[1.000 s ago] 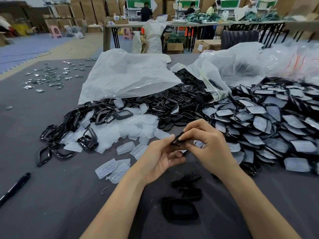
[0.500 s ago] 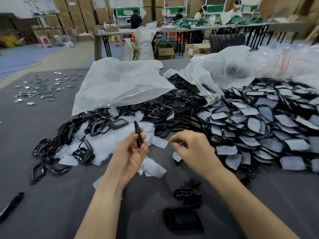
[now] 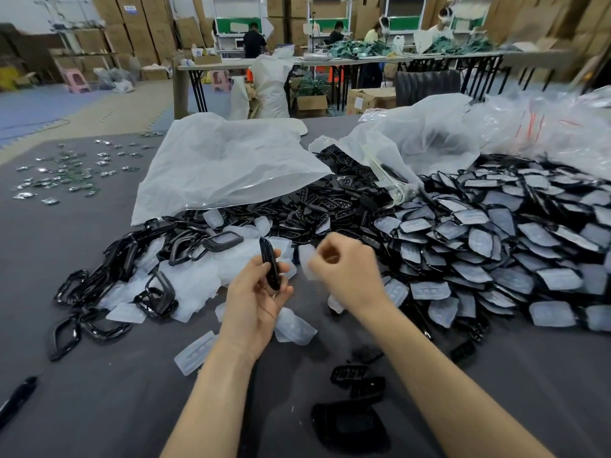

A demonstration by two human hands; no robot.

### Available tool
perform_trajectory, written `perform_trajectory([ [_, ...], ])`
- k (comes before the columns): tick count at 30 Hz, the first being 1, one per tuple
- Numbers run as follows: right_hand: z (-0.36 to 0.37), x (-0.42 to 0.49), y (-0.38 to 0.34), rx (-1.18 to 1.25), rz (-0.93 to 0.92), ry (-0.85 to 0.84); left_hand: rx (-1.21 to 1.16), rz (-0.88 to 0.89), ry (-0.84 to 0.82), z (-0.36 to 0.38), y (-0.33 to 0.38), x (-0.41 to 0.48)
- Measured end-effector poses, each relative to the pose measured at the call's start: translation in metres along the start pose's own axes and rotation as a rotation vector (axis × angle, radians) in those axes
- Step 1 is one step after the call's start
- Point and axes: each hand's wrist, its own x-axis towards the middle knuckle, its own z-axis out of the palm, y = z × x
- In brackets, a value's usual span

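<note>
My left hand (image 3: 256,300) holds a slim black plastic part (image 3: 269,264) upright, edge-on, between thumb and fingers. My right hand (image 3: 347,271) is just to its right, blurred, pinching a translucent clear film piece (image 3: 307,259) between fingertips. Both hands hover above the grey table (image 3: 99,408), in front of a heap of black frames and clear pieces (image 3: 158,279). A few black button parts (image 3: 358,380) and a black shell (image 3: 348,428) lie on the table between my forearms.
A large pile of black parts with clear covers (image 3: 496,259) fills the right. Two clear plastic bags (image 3: 224,166) lie behind the piles. Small metal pieces (image 3: 66,170) are scattered far left. A black pen (image 3: 16,398) lies at the left edge. People work at distant tables.
My hands have separated: the left took the black part leftward and upright, while the right picked up a clear film piece and lifted it toward the part.
</note>
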Motion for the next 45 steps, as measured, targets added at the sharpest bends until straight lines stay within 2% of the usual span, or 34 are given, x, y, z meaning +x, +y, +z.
perform_trajectory([
  [2,-0.016,-0.015,0.006,0.662,0.193,-0.024,0.018,0.015,-0.019,0.004,-0.005,-0.001],
  [4,-0.026,-0.028,0.012,1.085,0.325,-0.09,0.032,0.017,-0.061,0.009,-0.012,-0.003],
  [8,-0.035,-0.032,0.015,1.289,0.367,-0.125,0.109,0.027,-0.102,0.013,-0.02,-0.005],
  [18,-0.033,-0.03,0.016,1.233,0.329,-0.028,0.284,0.1,-0.135,0.014,-0.03,-0.004],
  [39,-0.029,-0.033,0.02,1.023,0.25,-0.051,0.308,0.096,-0.15,0.011,-0.031,-0.003],
  [45,-0.035,-0.029,0.023,0.905,0.192,0.047,0.586,0.232,-0.106,0.015,-0.039,-0.01],
])
